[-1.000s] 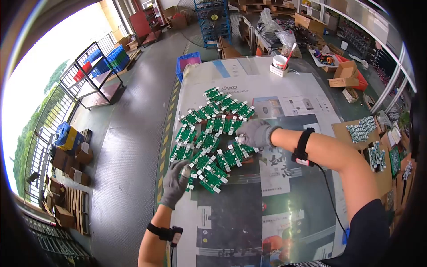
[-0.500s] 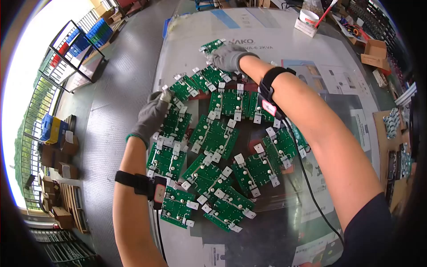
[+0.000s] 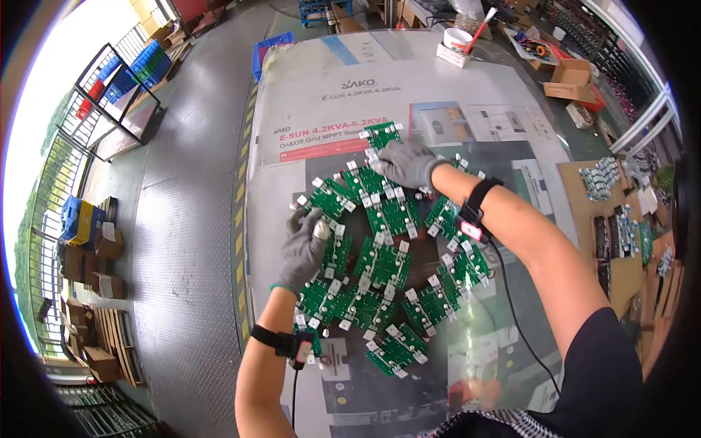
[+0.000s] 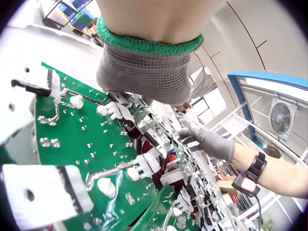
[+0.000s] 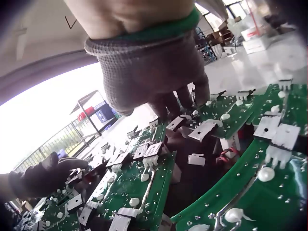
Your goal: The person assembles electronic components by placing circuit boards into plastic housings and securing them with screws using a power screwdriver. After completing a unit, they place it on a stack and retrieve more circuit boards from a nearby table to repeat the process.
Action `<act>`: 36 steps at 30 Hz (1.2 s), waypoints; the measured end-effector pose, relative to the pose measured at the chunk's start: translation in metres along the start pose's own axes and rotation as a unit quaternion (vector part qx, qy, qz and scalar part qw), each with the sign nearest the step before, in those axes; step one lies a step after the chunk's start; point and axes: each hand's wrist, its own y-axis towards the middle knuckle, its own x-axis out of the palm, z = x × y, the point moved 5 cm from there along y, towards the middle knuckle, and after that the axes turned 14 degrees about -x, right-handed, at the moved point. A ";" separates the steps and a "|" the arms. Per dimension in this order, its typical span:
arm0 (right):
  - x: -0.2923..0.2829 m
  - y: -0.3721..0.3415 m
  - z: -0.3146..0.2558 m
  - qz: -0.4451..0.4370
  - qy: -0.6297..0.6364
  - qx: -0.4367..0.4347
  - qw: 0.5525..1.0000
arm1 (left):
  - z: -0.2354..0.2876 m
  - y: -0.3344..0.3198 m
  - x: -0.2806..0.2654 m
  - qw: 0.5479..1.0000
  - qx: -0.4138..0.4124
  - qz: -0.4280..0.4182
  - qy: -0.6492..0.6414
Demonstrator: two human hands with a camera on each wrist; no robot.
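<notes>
Many green circuit boards (image 3: 385, 263) with white metal tabs lie crowded together on the table, some overlapping. My gloved left hand (image 3: 301, 252) is at the left edge of the group, its fingertips touching the boards there. In the right wrist view that left hand (image 5: 48, 177) reaches over the near boards with its fingers extended. My gloved right hand (image 3: 407, 165) lies over the far boards, just below the farthest circuit board (image 3: 381, 134). Its fingers (image 5: 185, 96) point down beside the white tabs. A large green board (image 4: 96, 144) fills the left wrist view, where the left fingers are hidden.
The table (image 3: 292, 87) is covered with printed sheets. A white cup (image 3: 458, 40) with a red-handled brush stands in a small box at the back. A blue crate (image 3: 272, 52) is off the far left corner. More parts (image 3: 600, 179) lie on cardboard at the right.
The boards have slid toward me, uncovering printed text at the far side. My right hand moved to the far boards, then back nearer with them. My left hand moved up the left edge.
</notes>
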 end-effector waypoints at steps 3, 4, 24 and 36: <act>-0.008 -0.021 -0.009 -0.021 -0.018 0.020 0.999 | 0.009 0.000 0.004 1.000 0.012 -0.001 0.019; -0.007 -0.026 -0.008 -0.031 -0.010 0.022 0.999 | 0.011 -0.001 0.004 1.000 0.010 -0.010 0.012; -0.084 -0.227 -0.014 0.167 0.109 0.132 0.971 | -0.091 0.069 -0.109 0.964 0.010 0.076 0.255; -0.086 -0.523 -0.122 0.351 0.219 0.371 0.831 | -0.122 -0.005 -0.081 0.860 -0.233 -0.177 0.419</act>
